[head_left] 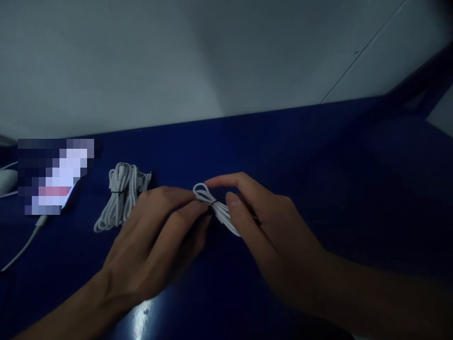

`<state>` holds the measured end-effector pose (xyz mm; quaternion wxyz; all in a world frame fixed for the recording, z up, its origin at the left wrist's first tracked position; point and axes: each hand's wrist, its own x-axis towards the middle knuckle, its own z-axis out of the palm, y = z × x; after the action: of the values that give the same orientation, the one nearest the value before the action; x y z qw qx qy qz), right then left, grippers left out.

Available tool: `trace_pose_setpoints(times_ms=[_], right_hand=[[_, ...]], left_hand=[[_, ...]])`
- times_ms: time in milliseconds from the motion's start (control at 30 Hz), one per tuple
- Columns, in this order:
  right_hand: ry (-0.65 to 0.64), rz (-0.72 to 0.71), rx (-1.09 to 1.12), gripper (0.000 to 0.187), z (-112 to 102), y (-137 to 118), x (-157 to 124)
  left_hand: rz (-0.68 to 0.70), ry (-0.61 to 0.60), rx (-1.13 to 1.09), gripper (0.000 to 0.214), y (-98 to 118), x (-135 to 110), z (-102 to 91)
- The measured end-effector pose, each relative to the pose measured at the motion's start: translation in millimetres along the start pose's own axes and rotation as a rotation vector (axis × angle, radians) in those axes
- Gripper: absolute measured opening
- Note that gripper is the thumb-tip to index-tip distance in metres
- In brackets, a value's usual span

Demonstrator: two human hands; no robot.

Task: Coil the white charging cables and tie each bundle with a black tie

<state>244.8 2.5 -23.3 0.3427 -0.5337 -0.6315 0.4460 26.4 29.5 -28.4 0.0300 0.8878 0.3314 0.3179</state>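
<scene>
A coiled white cable, cinched by a thin black tie near its looped end, is held between my two hands just over the blue table. My left hand has its fingers closed at the looped end, by the tie. The thumb of my right hand presses along the other end of the coil, with the index finger stretched past the loop; its remaining fingers are hidden. Beyond my left hand lies a pile of bundled white cables, also tied in black, with connector ends showing.
At the left, a lit phone, its screen blurred, has a white charging cord running from its lower end. A white rounded object sits at the left edge. Behind the blue table stands a pale wall.
</scene>
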Motion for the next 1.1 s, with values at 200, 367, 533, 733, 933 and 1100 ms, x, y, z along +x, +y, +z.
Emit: trace_pose_setpoints(times_ms=[200,367,533,733,933,1100], right_hand=[[0.03,-0.018,-0.001,0.03,1.5,0.6,0.5],[0.036,-0.062,-0.022,0.033,3.0,0.8,1.3],[0.018,-0.053,-0.04,0.035,5.0,1.2,0.2],[0.018,-0.112,-0.111,0.038,5.8,0.2,-0.9],[0.01,-0.22,-0.136,0.045,8.0,2.9,0.3],[0.053,-0.243,-0.113,0.041,13.6,9.8,-2.8]], left_hand=[[0.048,0.063,0.151,0.026,-4.5,-7.0,10.5],[-0.009,0.067,0.109,0.025,-4.3,-7.1,13.7],[-0.025,0.037,0.066,0.026,-3.7,-5.3,13.7],[0.034,0.007,0.089,0.021,-5.4,-2.0,14.4],[0.05,0.022,0.094,0.016,-3.0,-1.8,17.2],[-0.043,0.011,0.054,0.019,7.5,-1.4,17.7]])
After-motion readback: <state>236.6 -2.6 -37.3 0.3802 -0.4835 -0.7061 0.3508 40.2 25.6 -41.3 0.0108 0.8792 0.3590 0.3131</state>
